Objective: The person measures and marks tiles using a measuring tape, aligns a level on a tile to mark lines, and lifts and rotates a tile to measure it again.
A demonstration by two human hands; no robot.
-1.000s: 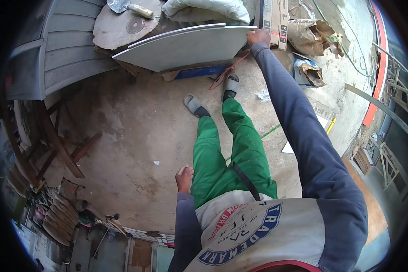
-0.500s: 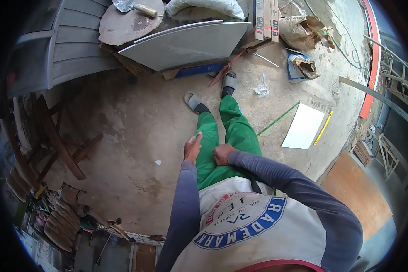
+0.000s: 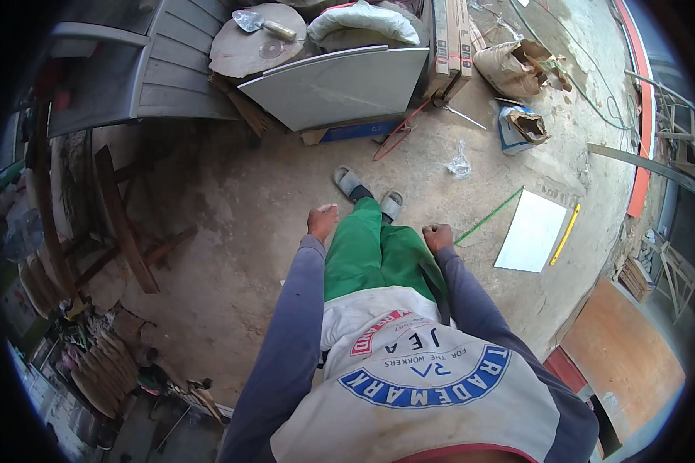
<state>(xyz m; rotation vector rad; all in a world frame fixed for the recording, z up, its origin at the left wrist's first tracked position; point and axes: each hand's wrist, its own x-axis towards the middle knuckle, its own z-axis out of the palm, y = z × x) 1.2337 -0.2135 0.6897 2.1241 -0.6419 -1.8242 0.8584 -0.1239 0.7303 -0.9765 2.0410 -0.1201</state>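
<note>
1. Currently, the head view shows both of the person's hands held low, one on each side of the green trousers (image 3: 355,258), well apart from each other.
2. Still in the head view, the left hand (image 3: 323,222) is beside the left trouser leg, above the concrete floor (image 3: 232,309); its fingers are bent inward, but I cannot tell whether they are fully closed.
3. On the other side, the right hand (image 3: 439,238) has its fingers curled into a closed fist; whether something small lies inside cannot be told.
4. Nearest to that fist is a thin green strip (image 3: 488,216) on the floor, slanting away from the hand up to the corner of a white panel (image 3: 530,231).
5. That panel lies flat to the right of the person, with a yellow bar-shaped tool (image 3: 565,234) just beside its right edge.
6. Beyond the feet, in grey sandals (image 3: 391,207), a large pale slab (image 3: 340,89) stands tilted on edge, next to upright cardboard boxes (image 3: 449,46).
7. Behind the slab are a white sack (image 3: 363,27) and a round wooden disc (image 3: 235,46), which carries a trowel (image 3: 247,20).
</note>
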